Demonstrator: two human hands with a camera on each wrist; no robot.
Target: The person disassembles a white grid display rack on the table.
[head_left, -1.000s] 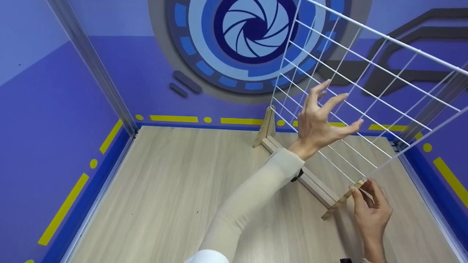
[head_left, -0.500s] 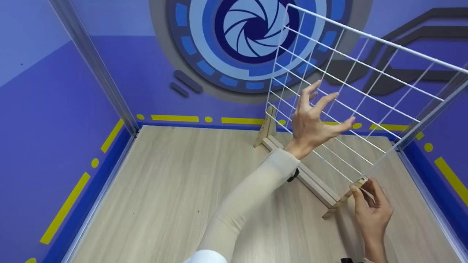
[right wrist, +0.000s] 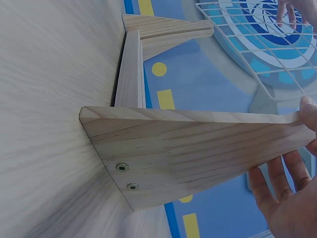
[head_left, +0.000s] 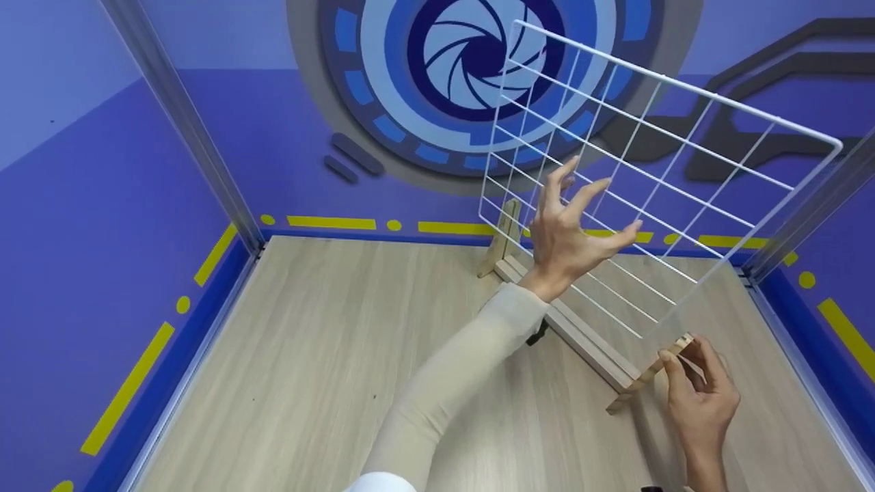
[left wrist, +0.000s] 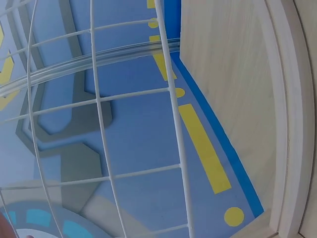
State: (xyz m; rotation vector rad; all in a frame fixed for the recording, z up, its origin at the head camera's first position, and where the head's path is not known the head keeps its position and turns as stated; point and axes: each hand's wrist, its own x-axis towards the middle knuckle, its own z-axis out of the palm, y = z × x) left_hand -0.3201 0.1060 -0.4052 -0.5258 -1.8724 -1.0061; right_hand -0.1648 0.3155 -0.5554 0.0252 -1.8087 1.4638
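Observation:
A white wire grid panel (head_left: 662, 80) hangs tilted above a wooden stand, with its lower edge apart from the near upright. My left hand (head_left: 564, 236) holds the panel with spread, bent fingers at the wires; the exact finger contact is hard to see. My right hand (head_left: 704, 403) pinches the top of the stand's near wooden upright (right wrist: 198, 139) between thumb and fingers. The stand's grooved base bar (head_left: 588, 338) lies on the table and runs to the far upright (head_left: 502, 239). In the left wrist view the panel's edge wire (left wrist: 171, 90) crosses beside the bar.
A light wood-grain table (head_left: 328, 355) lies under the stand. Blue patterned walls (head_left: 383, 164) enclose the back and sides, with a metal corner post (head_left: 184, 130) at the left and another metal post (head_left: 800, 219) at the right.
My left hand has moved left and slightly down, carrying the panel, whose near lower corner has come away from the near upright. My right hand stays on that upright.

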